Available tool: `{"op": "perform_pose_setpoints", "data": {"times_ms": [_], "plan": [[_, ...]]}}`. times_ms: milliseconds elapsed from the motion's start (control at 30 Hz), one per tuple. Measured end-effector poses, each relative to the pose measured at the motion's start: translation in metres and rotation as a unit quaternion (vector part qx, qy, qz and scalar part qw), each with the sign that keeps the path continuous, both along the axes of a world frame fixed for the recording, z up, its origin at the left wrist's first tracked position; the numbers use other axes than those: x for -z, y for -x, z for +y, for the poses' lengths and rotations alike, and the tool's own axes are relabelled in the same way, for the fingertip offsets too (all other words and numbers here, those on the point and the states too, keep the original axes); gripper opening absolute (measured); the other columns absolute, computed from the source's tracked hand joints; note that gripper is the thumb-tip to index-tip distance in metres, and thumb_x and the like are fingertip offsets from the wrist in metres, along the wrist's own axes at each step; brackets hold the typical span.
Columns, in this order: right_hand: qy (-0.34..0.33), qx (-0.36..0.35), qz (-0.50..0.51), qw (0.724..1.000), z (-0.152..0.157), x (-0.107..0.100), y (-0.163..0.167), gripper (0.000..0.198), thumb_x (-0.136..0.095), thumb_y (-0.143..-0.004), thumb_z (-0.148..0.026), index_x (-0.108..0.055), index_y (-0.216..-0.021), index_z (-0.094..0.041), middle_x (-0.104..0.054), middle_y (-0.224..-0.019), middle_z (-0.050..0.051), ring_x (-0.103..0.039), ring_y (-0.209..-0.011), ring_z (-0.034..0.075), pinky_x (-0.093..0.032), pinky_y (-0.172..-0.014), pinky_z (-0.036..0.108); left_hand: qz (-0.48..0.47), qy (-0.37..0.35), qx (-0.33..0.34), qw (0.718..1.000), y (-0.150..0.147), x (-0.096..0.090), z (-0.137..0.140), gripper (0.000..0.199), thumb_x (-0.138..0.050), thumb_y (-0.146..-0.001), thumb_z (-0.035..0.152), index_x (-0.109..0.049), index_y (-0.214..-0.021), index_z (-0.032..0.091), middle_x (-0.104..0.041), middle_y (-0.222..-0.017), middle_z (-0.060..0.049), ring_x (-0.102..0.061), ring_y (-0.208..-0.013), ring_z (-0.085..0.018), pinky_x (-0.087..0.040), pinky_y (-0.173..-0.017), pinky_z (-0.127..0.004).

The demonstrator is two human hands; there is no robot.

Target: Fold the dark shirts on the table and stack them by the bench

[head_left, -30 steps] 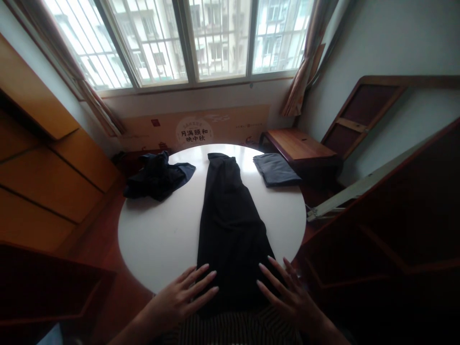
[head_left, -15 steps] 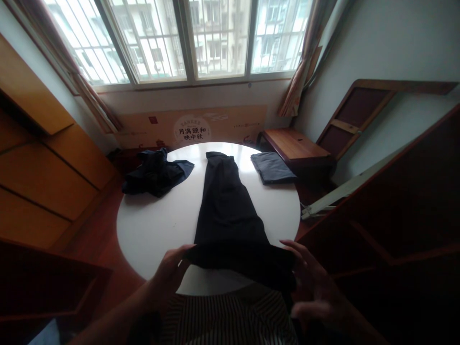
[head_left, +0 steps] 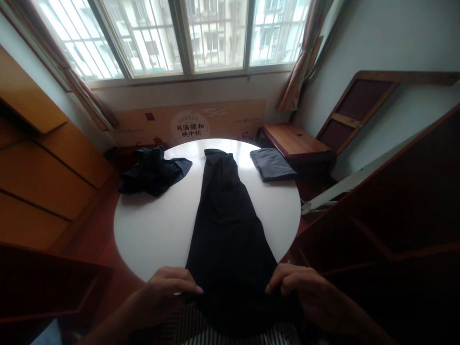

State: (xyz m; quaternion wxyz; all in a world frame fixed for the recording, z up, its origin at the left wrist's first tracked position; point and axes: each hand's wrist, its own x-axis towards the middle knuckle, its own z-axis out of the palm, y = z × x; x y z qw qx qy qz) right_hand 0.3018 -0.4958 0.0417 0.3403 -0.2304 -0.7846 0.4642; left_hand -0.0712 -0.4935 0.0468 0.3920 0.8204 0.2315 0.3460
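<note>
A pair of black trousers point(head_left: 230, 225), seemingly folded lengthwise, stretches across the round white table point(head_left: 154, 235) from the far rim to the near edge. Its narrow end lies far off, and the wide near end hangs over the edge in front of my striped clothing. My left hand point(head_left: 172, 285) pinches the near left edge of the cloth, thumb on top. On the opposite side my right hand point(head_left: 300, 282) grips the right edge in the same way. Dark folds hide some of the fingers.
A crumpled dark garment point(head_left: 154, 172) lies at the table's far left. At the far right rests a folded dark grey garment point(head_left: 273, 164). Beyond it stands a low wooden table point(head_left: 296, 139). Wooden cabinets point(head_left: 53, 177) line the left, and a barred window point(head_left: 187, 38) is ahead.
Both hands have moved closer to me, pulling the near end of the trousers over the table edge. My right hand has gone from loosely open to pinching the cloth.
</note>
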Motion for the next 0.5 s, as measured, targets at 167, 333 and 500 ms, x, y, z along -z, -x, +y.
{"op": "perform_pose_setpoints", "data": {"times_ms": [167,333,500], "plan": [[0.019,0.027,0.172,0.984,0.015,-0.022,0.003,0.026,-0.053,-0.096,-0.042,-0.058,-0.12,-0.033,-0.074,-0.092,0.007,-0.07,-0.086,0.022,-0.055,-0.074,0.035,-0.05,-0.026,-0.129,0.99,0.007,-0.032,0.002,0.017,-0.063,-0.092,0.033,-0.073,-0.103,0.025,-0.075,-0.078,-0.005,-0.069,-0.065,-0.017,-0.054,-0.061,-0.024],[0.037,0.25,0.248,0.935,0.131,-0.046,0.026,0.043,-0.075,-0.08,-0.035,-0.054,-0.117,-0.033,-0.07,-0.102,0.002,-0.066,-0.09,0.019,-0.054,-0.08,0.033,-0.141,0.006,-0.32,0.937,-0.012,-0.058,0.125,0.022,-0.07,-0.085,0.037,-0.074,-0.099,0.021,-0.071,-0.08,-0.001,-0.062,-0.065,-0.012,-0.048,-0.057,-0.02],[0.032,0.32,0.252,0.913,0.281,-0.036,0.058,0.041,-0.066,-0.073,-0.025,-0.052,-0.112,-0.027,-0.066,-0.099,0.001,-0.063,-0.084,0.016,-0.051,-0.071,0.026,-0.252,0.086,-0.252,0.93,-0.03,-0.036,0.301,0.035,-0.075,-0.078,0.043,-0.072,-0.096,0.013,-0.071,-0.085,-0.004,-0.064,-0.075,-0.015,-0.052,-0.068,-0.024]]}}
